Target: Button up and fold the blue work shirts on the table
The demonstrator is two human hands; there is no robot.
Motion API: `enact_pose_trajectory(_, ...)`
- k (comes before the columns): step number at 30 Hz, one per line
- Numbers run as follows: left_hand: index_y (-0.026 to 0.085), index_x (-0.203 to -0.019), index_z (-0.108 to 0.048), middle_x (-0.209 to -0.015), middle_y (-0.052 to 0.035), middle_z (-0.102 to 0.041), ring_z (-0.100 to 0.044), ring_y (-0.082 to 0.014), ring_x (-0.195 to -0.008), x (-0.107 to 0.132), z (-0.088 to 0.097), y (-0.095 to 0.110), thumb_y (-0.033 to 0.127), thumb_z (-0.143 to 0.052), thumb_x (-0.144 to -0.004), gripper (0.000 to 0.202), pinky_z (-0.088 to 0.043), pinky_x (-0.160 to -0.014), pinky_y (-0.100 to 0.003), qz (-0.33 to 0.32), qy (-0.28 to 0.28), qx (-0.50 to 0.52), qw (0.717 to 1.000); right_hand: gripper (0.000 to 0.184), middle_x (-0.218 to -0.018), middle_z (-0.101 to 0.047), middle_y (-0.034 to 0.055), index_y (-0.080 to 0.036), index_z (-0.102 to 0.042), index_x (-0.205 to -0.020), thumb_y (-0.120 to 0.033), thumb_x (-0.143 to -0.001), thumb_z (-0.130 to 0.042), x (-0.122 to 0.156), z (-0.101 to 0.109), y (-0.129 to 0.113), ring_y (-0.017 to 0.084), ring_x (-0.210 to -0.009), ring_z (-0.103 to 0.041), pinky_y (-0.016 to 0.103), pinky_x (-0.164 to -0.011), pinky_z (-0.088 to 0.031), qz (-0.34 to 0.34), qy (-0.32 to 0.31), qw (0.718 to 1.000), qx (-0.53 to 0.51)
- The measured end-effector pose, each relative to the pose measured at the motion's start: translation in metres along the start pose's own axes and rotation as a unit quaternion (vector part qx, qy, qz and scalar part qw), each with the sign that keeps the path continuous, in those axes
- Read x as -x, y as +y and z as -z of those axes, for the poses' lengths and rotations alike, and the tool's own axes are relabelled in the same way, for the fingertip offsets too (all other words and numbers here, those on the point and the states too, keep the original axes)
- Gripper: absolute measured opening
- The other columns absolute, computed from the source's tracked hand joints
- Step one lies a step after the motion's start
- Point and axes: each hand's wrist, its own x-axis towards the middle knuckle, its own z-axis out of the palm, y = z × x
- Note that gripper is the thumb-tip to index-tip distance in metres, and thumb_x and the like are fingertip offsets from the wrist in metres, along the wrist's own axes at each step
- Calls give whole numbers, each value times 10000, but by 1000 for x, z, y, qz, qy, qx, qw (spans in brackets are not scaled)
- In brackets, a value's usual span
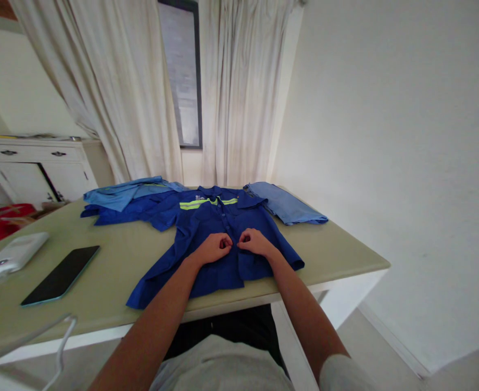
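A dark blue work shirt with a yellow-green reflective stripe lies flat, front up, on the pale table. My left hand and my right hand rest side by side on the shirt's button placket at mid-chest. Each hand is closed in a pinch on the fabric edges at the placket. The two hands nearly touch. What exactly sits between the fingertips is too small to make out.
More blue garments lie piled at the back left, and a folded light blue one at the back right. A black phone and a white power bank lie at the left. White cabinet stands far left; curtains behind.
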Motion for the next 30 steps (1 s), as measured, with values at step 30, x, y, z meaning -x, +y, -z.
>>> enact_pose_trajectory(30,209,-886,-624,-837,-12,-705,-653,-169,-797,-1,-1,1,182,-575,-911,61,-476,-775,-284,-34,18,-16,999,77,-908,-696,20,-180,-789,-821,-142,-791,-728,-3,-11,7,111,-692,-596,220,-647,-459,77,-32,993,-85)
